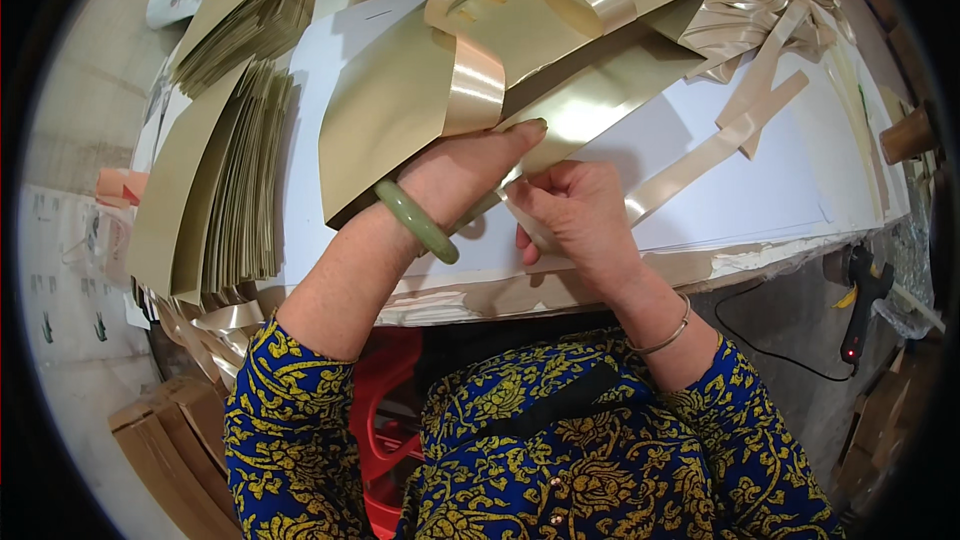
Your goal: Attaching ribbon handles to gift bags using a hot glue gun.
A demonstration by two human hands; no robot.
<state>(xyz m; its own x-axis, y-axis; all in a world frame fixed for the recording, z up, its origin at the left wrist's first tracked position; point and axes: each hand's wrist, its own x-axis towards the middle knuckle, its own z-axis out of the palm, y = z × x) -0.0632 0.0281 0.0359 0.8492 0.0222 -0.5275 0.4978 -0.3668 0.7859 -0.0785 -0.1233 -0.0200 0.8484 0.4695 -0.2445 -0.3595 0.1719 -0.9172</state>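
Note:
A gold paper bag (390,110) lies tilted on the white-covered table, its mouth gaping toward the right. One wide beige satin ribbon handle (478,80) loops over its far panel. My left hand (465,165), with a green bangle on the wrist, grips the near panel at the bag's mouth; its thumb shows and the other fingers are hidden. Close beside it, my right hand (580,205) pinches a second satin ribbon (690,160) at the near panel's edge. That ribbon's free length trails away to the right across the table.
Stacks of folded gold bags (215,190) stand along the left, with more at the back. A heap of loose satin ribbons (760,5) lies at the far right. A black glue gun (865,305) with a red light hangs at the right table edge. Cardboard boxes (180,450) sit lower left.

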